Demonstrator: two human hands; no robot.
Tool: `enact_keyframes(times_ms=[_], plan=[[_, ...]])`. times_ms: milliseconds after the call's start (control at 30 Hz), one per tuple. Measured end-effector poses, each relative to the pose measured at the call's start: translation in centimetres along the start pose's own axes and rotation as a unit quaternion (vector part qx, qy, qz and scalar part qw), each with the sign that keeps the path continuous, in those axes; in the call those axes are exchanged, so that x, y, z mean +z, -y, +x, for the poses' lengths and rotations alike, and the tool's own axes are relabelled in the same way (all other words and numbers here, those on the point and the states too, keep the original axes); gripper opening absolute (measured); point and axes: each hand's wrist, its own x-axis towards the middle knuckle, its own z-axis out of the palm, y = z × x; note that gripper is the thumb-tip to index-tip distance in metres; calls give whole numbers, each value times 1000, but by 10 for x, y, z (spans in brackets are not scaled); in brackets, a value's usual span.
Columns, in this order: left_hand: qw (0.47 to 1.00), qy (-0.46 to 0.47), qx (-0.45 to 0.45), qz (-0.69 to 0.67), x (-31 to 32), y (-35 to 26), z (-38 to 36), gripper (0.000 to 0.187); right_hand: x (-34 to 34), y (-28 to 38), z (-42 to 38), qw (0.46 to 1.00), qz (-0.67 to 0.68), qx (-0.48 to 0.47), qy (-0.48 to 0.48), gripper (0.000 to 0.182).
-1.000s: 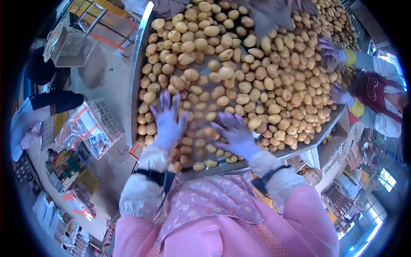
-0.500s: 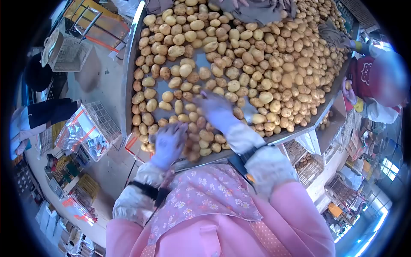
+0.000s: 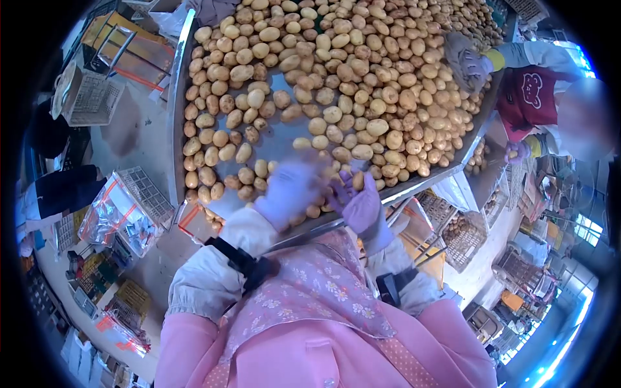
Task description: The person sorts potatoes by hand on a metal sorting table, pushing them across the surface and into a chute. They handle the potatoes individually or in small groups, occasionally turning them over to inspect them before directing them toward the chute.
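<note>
Potatoes (image 3: 401, 71) cover a metal-edged sorting table (image 3: 179, 110), with bare patches of its surface showing on the left. My left hand (image 3: 294, 191), gloved in pale purple, is over the potatoes near the front edge; motion blurs its fingers, so its hold cannot be made out. Just right of it, my right hand (image 3: 362, 205), in the same kind of glove, is turned palm up at the table's front edge. Its fingers curl around a potato (image 3: 358, 180).
At the right edge a co-worker's gloved hand (image 3: 475, 66) rests on a grey cloth (image 3: 460, 55); the other hand (image 3: 517, 152) is lower. Plastic crates (image 3: 145, 194) stand on the floor at left, and a crate with potatoes (image 3: 462, 239) below the table at right.
My left hand has moved right and blurred. My right hand has drawn back toward the front edge and turned palm up with a potato. The co-worker's hand and cloth have shifted left in view.
</note>
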Motion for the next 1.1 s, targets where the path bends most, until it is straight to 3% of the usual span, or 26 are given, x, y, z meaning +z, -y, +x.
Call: enact_keyframes(times_ms=[33,67,100,167,233,300,333,367,400,433,467,500,533,600,633,700,733,767,833,867,900,933,967,1033,1067,1100], plan=[[992,99,72,-6,10,-27,-3,44,-15,0,-13,1000,0,-1,-2,50],[972,204,114,26,20,-56,-4,54,-33,4,-22,940,-252,-201,116,47],[967,115,225,30,52,-57,-23,65,-52,11,-30,765,-472,-379,219,45],[960,126,237,-84,62,-67,-31,64,-108,51,-51,803,-508,-277,141,41],[952,143,228,-144,63,-56,-41,63,-159,107,-81,635,-726,-257,56,35],[976,151,154,-35,31,-19,-55,60,-276,155,-54,606,-726,-177,-274,38],[970,214,96,64,0,-9,-57,56,-234,149,-54,569,-744,-244,-251,39],[977,88,173,93,16,46,-89,49,-180,141,-55,522,-760,-311,-230,39],[976,112,154,103,-1,63,-107,48,-126,133,-57,468,-772,-373,-213,40],[970,95,160,157,-10,74,-120,50,-87,106,-34,698,-606,-338,-176,44],[970,97,158,160,-16,83,-132,50,-46,73,-12,647,-620,-427,-119,50],[973,100,125,169,-21,89,-147,50,-20,52,7,494,-735,-459,-74,54],[974,102,91,178,-24,92,-161,49,-15,21,46,502,-712,-489,-45,51],[973,112,68,190,-30,89,-183,41,35,-34,50,287,-887,-350,-94,54],[978,101,58,175,-33,86,-194,42,26,-32,57,287,-887,-350,-86,54],[983,94,39,154,-45,93,-203,43,-9,-11,76,126,-815,-429,369,59],[986,43,-9,161,-51,98,-207,43,-1,20,87,189,-870,-279,360,57],[984,-14,-57,170,-55,104,-207,43,44,54,86,94,-928,-229,278,54],[971,-106,-115,183,-70,104,-179,42,41,87,149,157,-852,-471,165,63],[970,-131,-104,176,-80,104,-146,43,86,82,156,130,-868,-476,56,67],[969,-157,-91,170,-88,106,-112,44,119,65,181,229,-808,-540,60,67],[971,-166,-99,141,-90,111,-77,45,157,39,194,242,-838,-488,41,66],[972,-174,-110,112,-88,116,-48,46,180,6,196,207,-816,-539,25,64],[970,-80,-165,162,-87,123,-12,40,207,-43,178,219,-853,-460,111,51],[960,-28,-200,196,-88,121,-1,35,182,-67,193,144,-876,-411,205,47],[960,-25,-200,193,-87,123,-1,35,158,-79,163,277,-794,-475,260,46]])
